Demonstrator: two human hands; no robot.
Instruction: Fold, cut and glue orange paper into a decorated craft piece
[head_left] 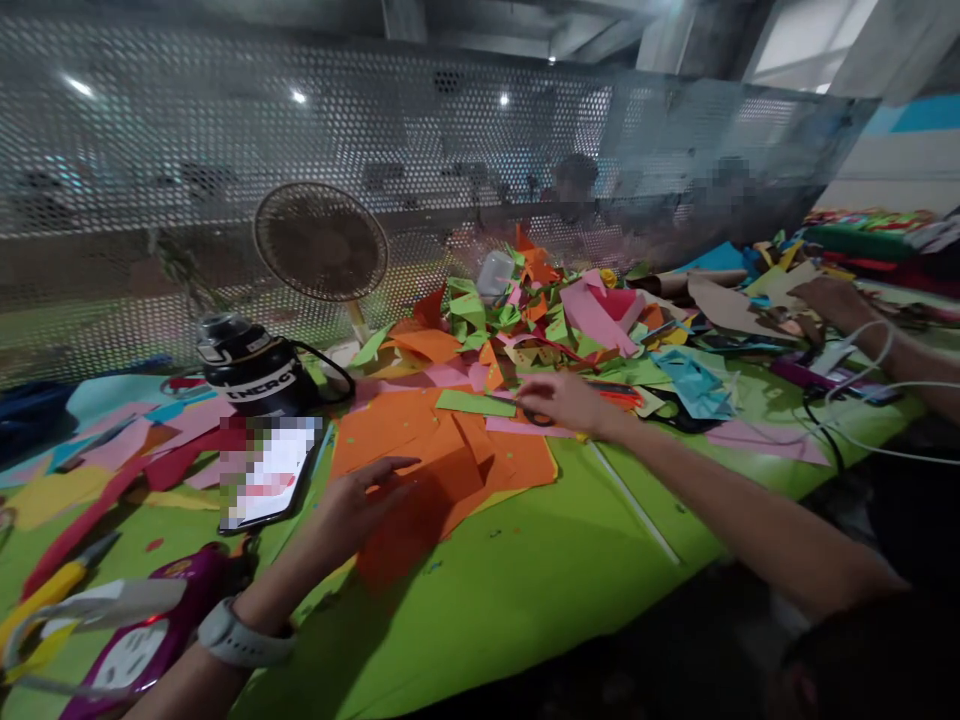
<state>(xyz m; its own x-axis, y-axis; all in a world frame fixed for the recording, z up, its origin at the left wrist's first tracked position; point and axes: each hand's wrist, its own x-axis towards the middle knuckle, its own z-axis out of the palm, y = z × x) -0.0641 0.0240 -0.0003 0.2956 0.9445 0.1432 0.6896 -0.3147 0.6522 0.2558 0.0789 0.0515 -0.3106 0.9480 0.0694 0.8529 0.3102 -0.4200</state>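
From the head view, the green strip (pixel 474 403) lies on the orange paper (pixel 442 455), long axis left to right, just left of the right hand (pixel 561 402), the closer hand, its grip unclear. The left hand (pixel 373 500) is relaxed, grasping nothing visible.

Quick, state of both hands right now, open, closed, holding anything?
Left hand: open, over the orange paper.
Right hand: partly curled near the green strip; cannot tell whether it grips anything.
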